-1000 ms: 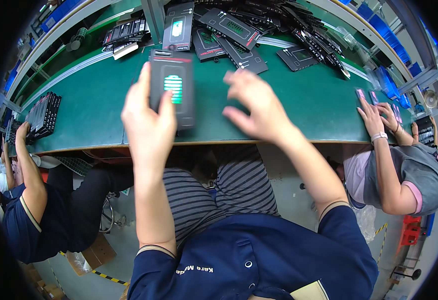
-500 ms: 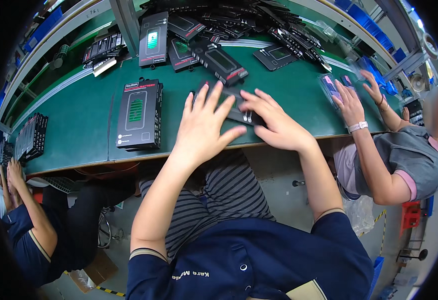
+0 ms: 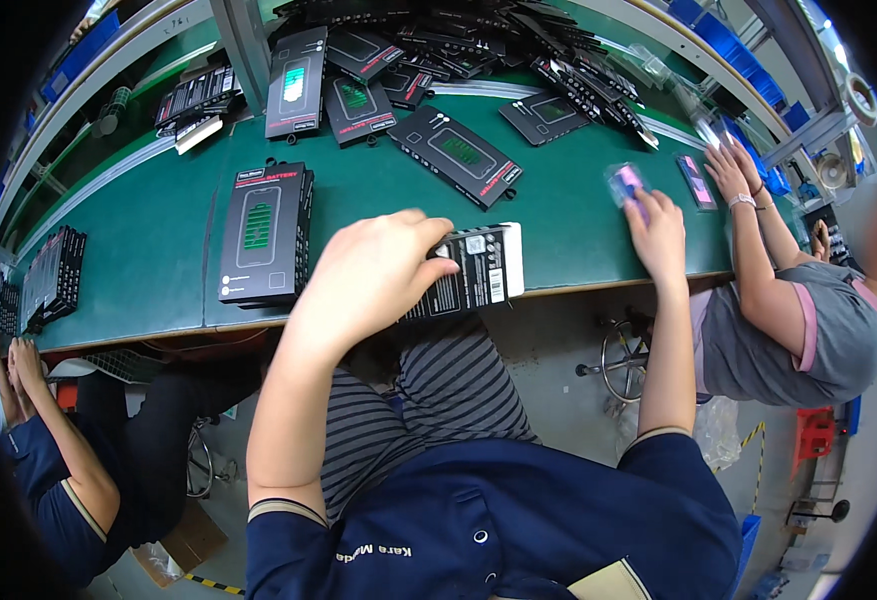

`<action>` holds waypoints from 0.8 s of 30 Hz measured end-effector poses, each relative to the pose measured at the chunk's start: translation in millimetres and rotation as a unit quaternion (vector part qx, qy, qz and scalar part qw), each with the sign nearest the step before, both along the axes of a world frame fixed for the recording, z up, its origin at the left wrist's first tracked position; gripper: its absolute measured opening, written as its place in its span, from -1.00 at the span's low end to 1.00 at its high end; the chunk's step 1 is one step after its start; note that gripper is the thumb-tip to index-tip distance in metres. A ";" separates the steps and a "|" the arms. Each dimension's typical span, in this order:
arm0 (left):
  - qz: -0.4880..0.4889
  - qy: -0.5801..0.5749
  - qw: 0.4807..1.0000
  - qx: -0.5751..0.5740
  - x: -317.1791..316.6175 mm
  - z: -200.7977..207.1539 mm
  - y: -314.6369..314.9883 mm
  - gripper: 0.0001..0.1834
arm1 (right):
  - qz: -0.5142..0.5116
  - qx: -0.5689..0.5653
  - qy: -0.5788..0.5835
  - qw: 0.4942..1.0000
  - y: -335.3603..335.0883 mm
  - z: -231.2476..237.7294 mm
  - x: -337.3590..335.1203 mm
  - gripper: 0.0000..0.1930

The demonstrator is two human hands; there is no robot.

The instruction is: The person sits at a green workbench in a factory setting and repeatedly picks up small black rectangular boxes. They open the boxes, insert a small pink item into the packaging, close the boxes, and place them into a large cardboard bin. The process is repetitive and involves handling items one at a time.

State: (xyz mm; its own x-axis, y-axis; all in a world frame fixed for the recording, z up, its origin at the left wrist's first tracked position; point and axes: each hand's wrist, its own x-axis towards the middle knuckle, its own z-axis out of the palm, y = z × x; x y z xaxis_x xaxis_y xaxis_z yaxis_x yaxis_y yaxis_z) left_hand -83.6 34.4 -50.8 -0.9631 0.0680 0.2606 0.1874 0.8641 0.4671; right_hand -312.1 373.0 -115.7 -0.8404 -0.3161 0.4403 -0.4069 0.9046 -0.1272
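Observation:
My left hand [image 3: 383, 270] is closed around a slim black box [image 3: 480, 268] at the table's front edge. The box lies with its printed back up, and a white end flap stands out at its right end. Stretched out to the right, my right hand [image 3: 658, 238] pinches a flat see-through packet [image 3: 622, 182] with pink on it; the fingertips partly cover it. Just beyond my left hand lies a single black box [image 3: 455, 155] with a green battery picture. To the left of that hand stands a neat stack of the same boxes [image 3: 266, 235].
A big heap of black boxes [image 3: 458, 40] fills the back of the green table [image 3: 148, 240]. On the right, a co-worker's hands [image 3: 733, 170] are near another pink packet [image 3: 696, 182]. More boxes [image 3: 53, 278] stand at the far left, near another person's hands. A metal post [image 3: 242, 55] rises at the back.
My right hand has left the box and gone right to the packet. My left hand now grips a box, back side up. One box lies turned round farther back.

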 end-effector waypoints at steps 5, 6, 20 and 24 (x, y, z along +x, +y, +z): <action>-0.042 0.057 0.995 -0.072 -7.5 -39.7 7.1 -0.09 | 0.165 -0.147 -0.034 0.975 -57.7 6.0 93.4 -0.66; -0.029 0.048 0.997 -0.050 -10.6 -41.2 5.9 0.02 | 0.174 -0.213 -0.099 0.956 -64.4 5.3 97.0 -0.65; 0.033 0.078 0.991 0.106 -10.7 -18.3 9.5 -0.05 | 0.522 -0.527 -0.277 0.611 -142.5 19.0 134.5 -0.34; 0.078 0.329 0.906 0.254 -14.2 -28.3 22.3 -0.04 | 0.410 -0.642 -0.476 0.440 -157.7 56.3 152.2 -0.50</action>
